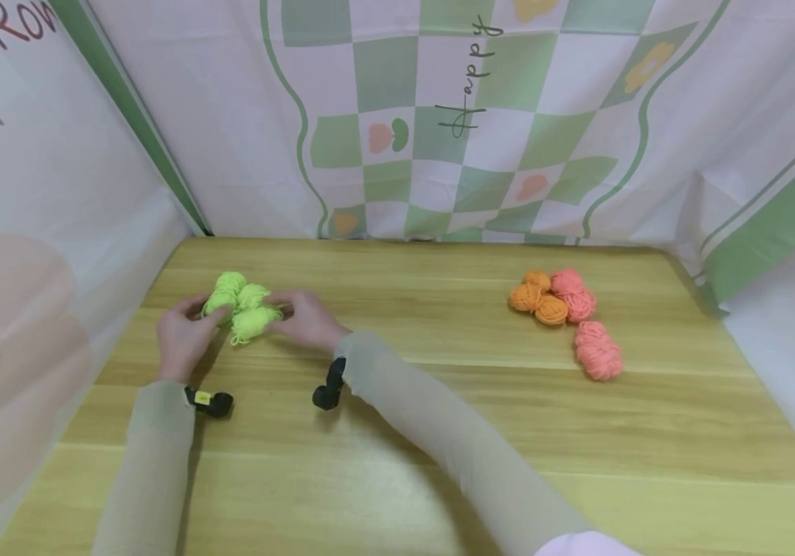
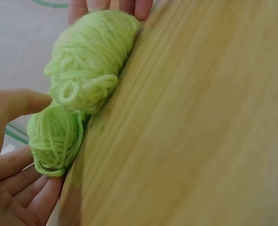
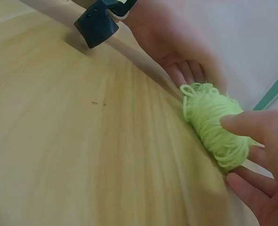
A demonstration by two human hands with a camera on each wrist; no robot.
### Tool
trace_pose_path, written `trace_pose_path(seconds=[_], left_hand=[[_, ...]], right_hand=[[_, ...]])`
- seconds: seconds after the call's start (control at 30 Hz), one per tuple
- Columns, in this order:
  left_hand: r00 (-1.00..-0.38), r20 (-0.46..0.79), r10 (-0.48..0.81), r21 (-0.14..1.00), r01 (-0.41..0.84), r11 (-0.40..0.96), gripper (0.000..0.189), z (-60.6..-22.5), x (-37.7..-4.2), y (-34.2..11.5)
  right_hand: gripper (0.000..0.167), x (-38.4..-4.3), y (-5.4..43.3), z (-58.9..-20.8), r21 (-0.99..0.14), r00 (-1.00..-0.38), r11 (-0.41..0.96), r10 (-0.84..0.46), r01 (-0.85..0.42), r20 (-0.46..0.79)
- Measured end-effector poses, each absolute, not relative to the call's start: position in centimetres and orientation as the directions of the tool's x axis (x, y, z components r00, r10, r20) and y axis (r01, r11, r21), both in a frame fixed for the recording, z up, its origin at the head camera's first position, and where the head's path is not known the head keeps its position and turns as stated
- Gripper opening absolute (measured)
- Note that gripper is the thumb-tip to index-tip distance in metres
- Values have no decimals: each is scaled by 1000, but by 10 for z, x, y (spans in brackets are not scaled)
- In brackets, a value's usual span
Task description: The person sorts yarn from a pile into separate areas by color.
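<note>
Several lime-green yarn balls (image 1: 256, 323) lie bunched on the left part of the wooden table. My left hand (image 1: 185, 332) is at their left side, with a smaller yarn ball (image 2: 55, 139) between its thumb and fingers in the left wrist view. From the right, my right hand (image 1: 307, 319) holds the front, longer ball. Its thumb lies on the wound strands (image 3: 214, 120) in the right wrist view, and its fingers are around the ball's end. A small loop of yarn sticks out from that front ball. The balls farther back are partly hidden by my left fingers.
Orange yarn balls (image 1: 539, 297) sit against pink yarn (image 1: 573, 293) at the table's right side. Another pink yarn ball (image 1: 598, 351) lies nearer the front. A printed cloth (image 1: 383, 85) hangs along the table's back edge, and more cloth hangs at both sides.
</note>
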State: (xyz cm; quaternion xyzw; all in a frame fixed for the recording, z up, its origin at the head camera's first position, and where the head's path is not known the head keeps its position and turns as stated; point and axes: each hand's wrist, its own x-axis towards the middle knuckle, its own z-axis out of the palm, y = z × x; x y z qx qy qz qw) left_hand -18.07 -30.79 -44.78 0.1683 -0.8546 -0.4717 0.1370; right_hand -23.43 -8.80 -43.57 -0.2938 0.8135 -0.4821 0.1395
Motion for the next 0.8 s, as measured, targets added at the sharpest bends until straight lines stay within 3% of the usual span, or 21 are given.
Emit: trace_pose_path(seconds=[0.27,0.8], left_hand=[[-908,79,-411,854,-151,497,63,-448,-181,-309],[-925,31,-378,857,-170,486,78,-442,-179,-309]], right_hand=[[56,-237,-75,-428,-919,-807,296,-589,-260,38],[58,-240,-34,-410,-908,-805,265,-581,-324,117]])
